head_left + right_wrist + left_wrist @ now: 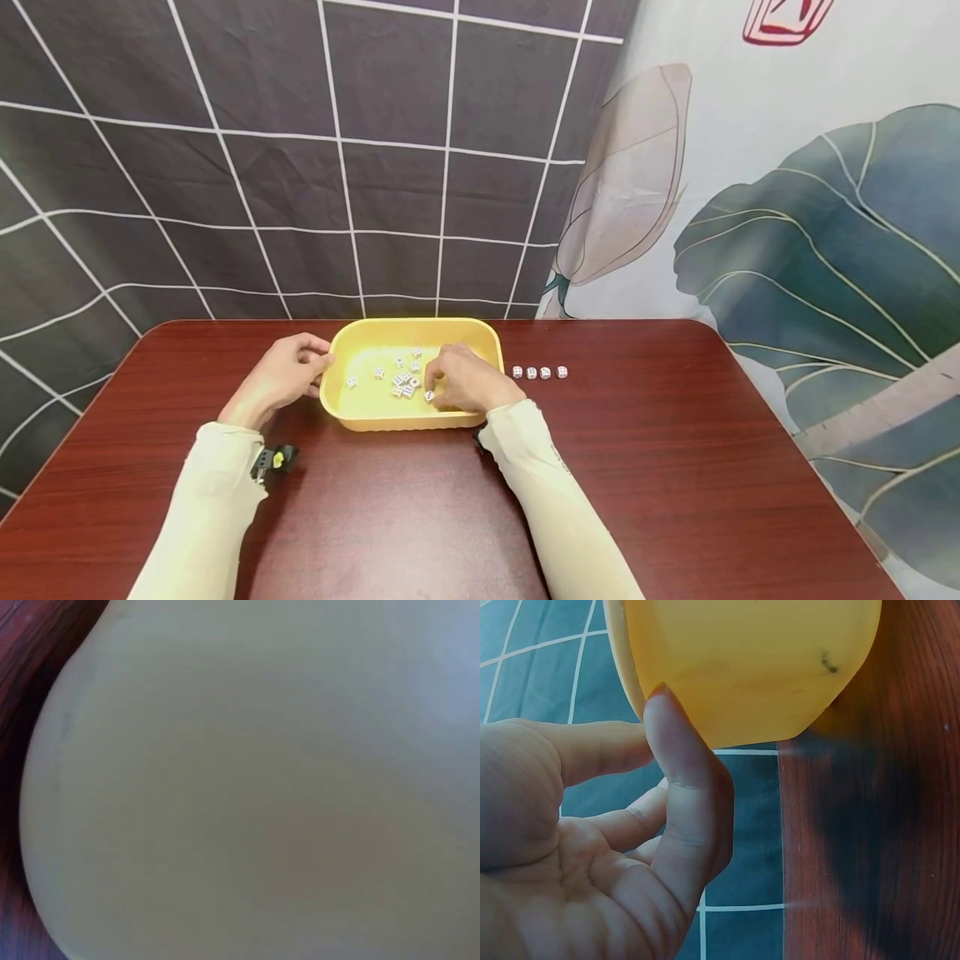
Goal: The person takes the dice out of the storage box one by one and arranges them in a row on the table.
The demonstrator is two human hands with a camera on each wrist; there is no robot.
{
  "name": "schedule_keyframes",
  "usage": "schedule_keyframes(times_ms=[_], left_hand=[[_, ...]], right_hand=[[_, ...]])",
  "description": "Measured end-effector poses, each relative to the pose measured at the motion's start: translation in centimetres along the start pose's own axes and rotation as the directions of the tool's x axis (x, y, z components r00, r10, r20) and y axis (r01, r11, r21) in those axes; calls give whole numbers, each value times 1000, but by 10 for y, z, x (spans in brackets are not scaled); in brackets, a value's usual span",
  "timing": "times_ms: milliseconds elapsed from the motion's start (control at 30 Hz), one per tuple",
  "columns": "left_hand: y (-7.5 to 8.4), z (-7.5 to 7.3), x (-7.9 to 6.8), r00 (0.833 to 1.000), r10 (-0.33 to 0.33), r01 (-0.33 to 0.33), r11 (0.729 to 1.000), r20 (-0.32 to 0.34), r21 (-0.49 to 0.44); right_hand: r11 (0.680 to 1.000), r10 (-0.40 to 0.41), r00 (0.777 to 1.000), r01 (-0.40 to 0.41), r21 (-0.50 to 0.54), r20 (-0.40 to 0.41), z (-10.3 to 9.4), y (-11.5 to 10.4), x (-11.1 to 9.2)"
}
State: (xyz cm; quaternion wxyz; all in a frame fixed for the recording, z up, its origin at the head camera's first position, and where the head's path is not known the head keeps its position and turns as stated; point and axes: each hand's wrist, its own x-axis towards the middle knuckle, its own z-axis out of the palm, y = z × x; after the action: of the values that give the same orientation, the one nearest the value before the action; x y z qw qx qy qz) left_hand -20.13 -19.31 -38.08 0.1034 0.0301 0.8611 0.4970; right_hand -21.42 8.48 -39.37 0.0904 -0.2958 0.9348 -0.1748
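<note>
A yellow plastic tray (405, 422) stands at the back of the table, with several white dice (405, 383) loose on its floor. At the tray's left end, my left hand (288, 371) pinches the rim; in the left wrist view its thumb and a bent finger (686, 772) press on the yellow wall. My right hand (472, 379) reaches down into the tray's right half with curled fingers. Between its fingertips sits a tilted white die (429, 397). The right wrist view holds only a blurred pale surface, and the right hand's fingers are hidden there.
Right of the tray, several dice (532, 372) stand in a spaced row on the dark red wooden table (637, 467). Behind the table hangs a dark grid-patterned cloth (390, 192), and a white cloth with painted leaves (825, 250) hangs on the right.
</note>
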Motion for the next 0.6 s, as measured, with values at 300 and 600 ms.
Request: schedule_keyframes(times_ms=[300,600], left_hand=[[1,-1,-1,1000,1,-1,1000,5,2],[0,-1,-1,1000,-7,7,1000,4,11]], right_hand=[[1000,3,1000,-3,26,-10,-2,1,0],[997,-19,998,24,70,-63,-14,0,-6]])
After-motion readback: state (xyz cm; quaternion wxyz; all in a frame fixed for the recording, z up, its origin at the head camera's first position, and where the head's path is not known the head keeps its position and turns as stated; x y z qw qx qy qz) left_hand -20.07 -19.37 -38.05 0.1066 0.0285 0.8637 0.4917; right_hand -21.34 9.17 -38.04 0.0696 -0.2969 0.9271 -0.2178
